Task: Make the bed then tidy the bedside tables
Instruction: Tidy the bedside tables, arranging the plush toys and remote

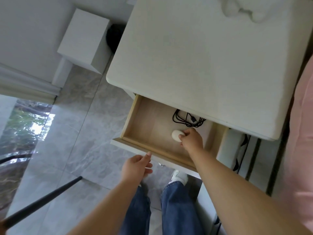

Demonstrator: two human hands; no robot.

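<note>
A white bedside table stands in front of me with its wooden drawer pulled out. Inside the drawer lies a coiled black cable near the back. My right hand reaches into the drawer and its fingers close around a small white oval case that rests on the drawer floor. My left hand hovers at the drawer's white front edge, thumb touching it, fingers loosely curled and holding nothing.
A white box stands on the floor to the left of the table, with a dark round object behind it. Pink bedding runs along the right edge. A black pole slants across the tiled floor at lower left.
</note>
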